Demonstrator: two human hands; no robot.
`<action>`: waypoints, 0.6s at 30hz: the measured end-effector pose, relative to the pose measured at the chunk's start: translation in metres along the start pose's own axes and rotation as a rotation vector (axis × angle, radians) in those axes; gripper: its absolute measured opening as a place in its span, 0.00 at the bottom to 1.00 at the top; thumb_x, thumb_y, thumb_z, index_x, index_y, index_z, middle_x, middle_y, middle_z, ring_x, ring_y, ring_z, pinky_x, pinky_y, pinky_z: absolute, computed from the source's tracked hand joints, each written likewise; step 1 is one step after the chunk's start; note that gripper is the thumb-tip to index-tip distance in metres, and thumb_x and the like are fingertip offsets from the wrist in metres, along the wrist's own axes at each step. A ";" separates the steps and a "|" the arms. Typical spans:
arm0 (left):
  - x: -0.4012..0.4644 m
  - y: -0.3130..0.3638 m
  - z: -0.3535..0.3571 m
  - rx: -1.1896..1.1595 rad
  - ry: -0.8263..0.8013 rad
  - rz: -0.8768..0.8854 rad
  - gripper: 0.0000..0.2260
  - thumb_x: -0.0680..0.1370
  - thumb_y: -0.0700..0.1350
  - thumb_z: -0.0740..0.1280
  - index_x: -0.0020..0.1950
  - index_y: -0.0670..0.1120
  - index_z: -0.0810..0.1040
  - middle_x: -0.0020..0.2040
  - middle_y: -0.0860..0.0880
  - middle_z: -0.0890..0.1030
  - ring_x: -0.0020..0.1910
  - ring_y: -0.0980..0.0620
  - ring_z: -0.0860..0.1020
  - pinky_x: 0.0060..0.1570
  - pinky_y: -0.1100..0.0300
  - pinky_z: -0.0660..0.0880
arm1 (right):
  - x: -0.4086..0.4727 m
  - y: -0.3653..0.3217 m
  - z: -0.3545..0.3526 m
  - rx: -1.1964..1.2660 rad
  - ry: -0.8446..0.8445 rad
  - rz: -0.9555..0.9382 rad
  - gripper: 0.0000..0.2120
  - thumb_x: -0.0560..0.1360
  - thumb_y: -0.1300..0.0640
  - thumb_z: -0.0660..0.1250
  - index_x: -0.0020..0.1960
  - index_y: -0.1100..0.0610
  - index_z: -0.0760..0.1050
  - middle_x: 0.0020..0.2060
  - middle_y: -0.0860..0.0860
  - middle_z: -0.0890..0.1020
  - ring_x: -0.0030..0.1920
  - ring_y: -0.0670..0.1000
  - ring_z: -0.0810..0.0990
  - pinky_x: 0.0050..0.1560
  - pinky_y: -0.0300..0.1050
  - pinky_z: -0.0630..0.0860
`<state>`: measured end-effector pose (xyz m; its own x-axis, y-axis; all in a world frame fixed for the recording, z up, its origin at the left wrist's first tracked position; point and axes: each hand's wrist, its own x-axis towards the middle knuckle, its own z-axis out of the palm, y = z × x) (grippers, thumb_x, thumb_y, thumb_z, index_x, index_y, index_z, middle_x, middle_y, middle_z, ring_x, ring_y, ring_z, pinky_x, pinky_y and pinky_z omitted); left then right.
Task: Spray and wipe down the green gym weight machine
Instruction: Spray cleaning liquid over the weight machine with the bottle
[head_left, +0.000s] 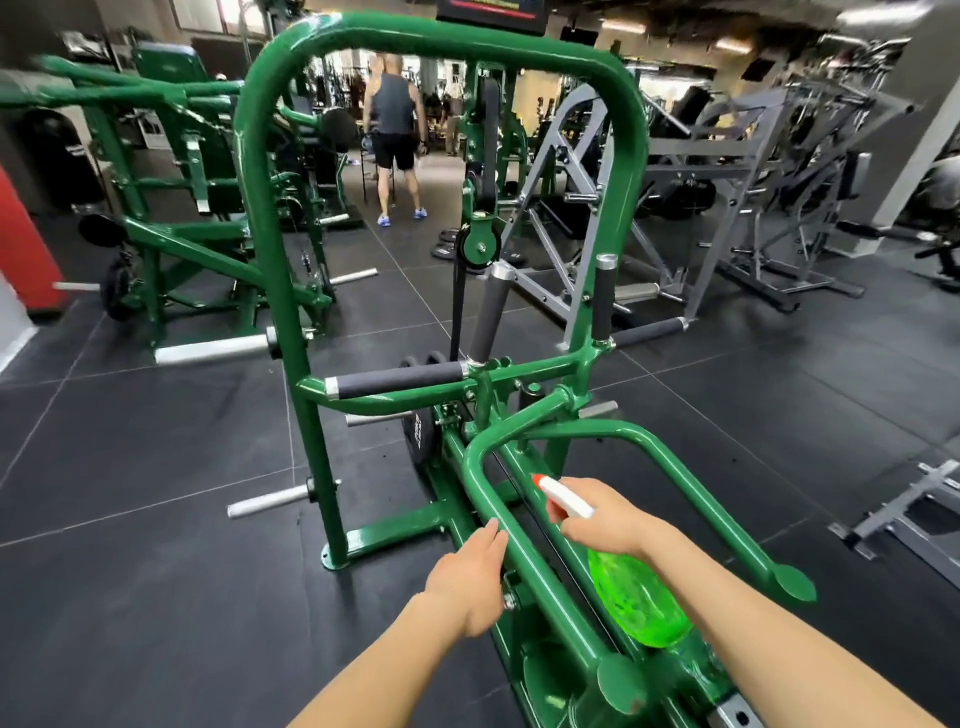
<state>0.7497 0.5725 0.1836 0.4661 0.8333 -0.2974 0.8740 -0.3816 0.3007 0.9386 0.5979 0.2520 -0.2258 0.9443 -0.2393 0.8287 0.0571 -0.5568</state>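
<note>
Now aiming spray bottle (636, 600) in right hand (602, 525), fingers curled round its neck, nozzle toward green rail (524, 561). Rail running lengthwise away from body. Left hand (470, 574) nearer, fingers straight, touching rail, holding nothing; no cloth visible.

Gym floor beyond the machine

A person (394, 124) stands far off on dark floor tiles (156, 519); grey machines (727, 208) fill the right, a red pad (26, 244) the left.

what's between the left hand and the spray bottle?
In the head view, a green tube of the machine and a thin black cable run between the left hand and the spray bottle held by the right hand.
</note>
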 end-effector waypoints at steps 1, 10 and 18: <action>0.005 -0.001 -0.002 -0.002 0.002 -0.006 0.31 0.79 0.38 0.54 0.80 0.45 0.45 0.80 0.51 0.42 0.78 0.51 0.49 0.72 0.53 0.59 | 0.009 0.001 -0.001 -0.043 -0.010 -0.006 0.12 0.69 0.66 0.61 0.36 0.50 0.69 0.35 0.46 0.74 0.39 0.51 0.74 0.37 0.40 0.69; 0.067 -0.013 -0.030 0.039 0.038 -0.175 0.28 0.83 0.52 0.52 0.79 0.43 0.45 0.80 0.47 0.42 0.78 0.48 0.45 0.74 0.46 0.56 | 0.066 0.042 -0.020 0.091 0.138 0.118 0.06 0.72 0.67 0.62 0.45 0.57 0.73 0.46 0.57 0.81 0.44 0.55 0.76 0.40 0.42 0.68; 0.116 -0.010 -0.041 0.076 0.049 -0.300 0.32 0.82 0.55 0.55 0.79 0.41 0.45 0.79 0.45 0.40 0.78 0.48 0.42 0.75 0.44 0.51 | 0.108 0.085 -0.031 0.083 0.275 0.278 0.05 0.74 0.63 0.61 0.48 0.58 0.74 0.45 0.54 0.79 0.44 0.55 0.77 0.42 0.46 0.72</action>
<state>0.7890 0.6890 0.1828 0.1805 0.9309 -0.3176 0.9801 -0.1431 0.1375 1.0009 0.7144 0.2034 0.1563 0.9722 -0.1741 0.7921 -0.2287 -0.5659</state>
